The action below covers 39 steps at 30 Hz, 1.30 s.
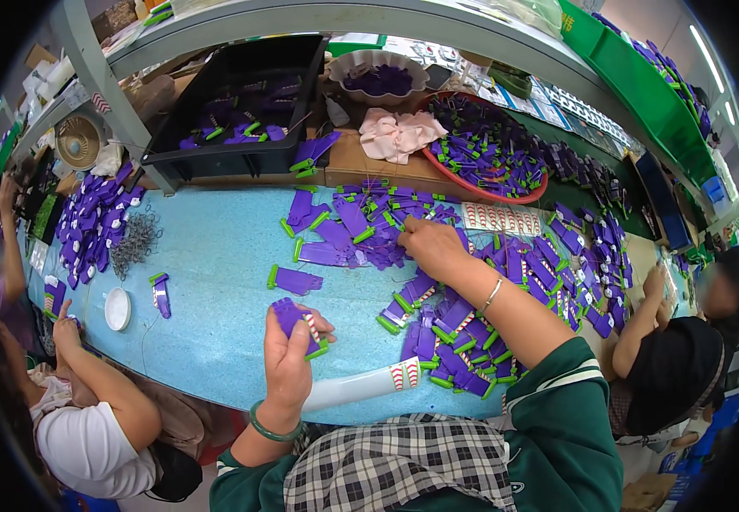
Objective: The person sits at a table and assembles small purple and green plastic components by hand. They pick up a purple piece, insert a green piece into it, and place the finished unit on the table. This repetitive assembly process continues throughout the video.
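Note:
My left hand (288, 363) is closed around a small stack of purple plastic pieces with green ends (294, 320), held upright over the light blue table (207, 282). My right hand (431, 245) reaches forward into a loose pile of the same purple pieces (361, 226) and pinches one of them at the pile's right side. More purple pieces (450, 341) lie in rows under my right forearm, some with red-and-white striped strips. A single purple piece (297, 280) lies alone between the hands.
A black bin (241, 102), a red-rimmed basin (485, 154) and a white bowl (378, 77) at the back hold purple parts. A pink cloth (399, 132) lies between them. Other people sit at left (88, 410) and right (668, 367). A white lid (118, 309) and metal springs (135, 239) lie left.

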### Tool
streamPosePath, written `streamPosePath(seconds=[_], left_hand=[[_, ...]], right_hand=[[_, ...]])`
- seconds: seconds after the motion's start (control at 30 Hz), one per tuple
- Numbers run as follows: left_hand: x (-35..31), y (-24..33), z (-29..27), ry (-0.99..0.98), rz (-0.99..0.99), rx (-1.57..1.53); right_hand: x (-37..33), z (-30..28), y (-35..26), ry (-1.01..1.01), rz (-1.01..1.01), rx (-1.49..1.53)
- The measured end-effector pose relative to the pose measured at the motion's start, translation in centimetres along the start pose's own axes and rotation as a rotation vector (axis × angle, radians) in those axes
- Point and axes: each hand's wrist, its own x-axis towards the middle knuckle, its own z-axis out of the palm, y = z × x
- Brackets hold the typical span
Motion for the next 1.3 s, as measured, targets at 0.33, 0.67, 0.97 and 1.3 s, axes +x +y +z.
streamPosePath(seconds=[0.33,0.67,0.97,1.3], left_hand=[[-0.2,-1.6,0.4,-0.021,-0.244,-0.242],[-1.9,-2.2,2.9,-0.054,-0.065,0.262],[-2.6,-3.1,2.6,-0.324,-0.193,0.334],[-2.8,-2.9,3.2,-0.466,0.035,0.837]], right_hand=[[-3.4,-5.1,-4.8,-0.033,0.026,1.093],[-8.6,-2.5,-11.0,0.024,0.293,1.706],[-9.8,-3.8,-11.2,0.194,0.185,1.199],[-10.3,-4.7,-12.1,0.301,0.103,0.865]])
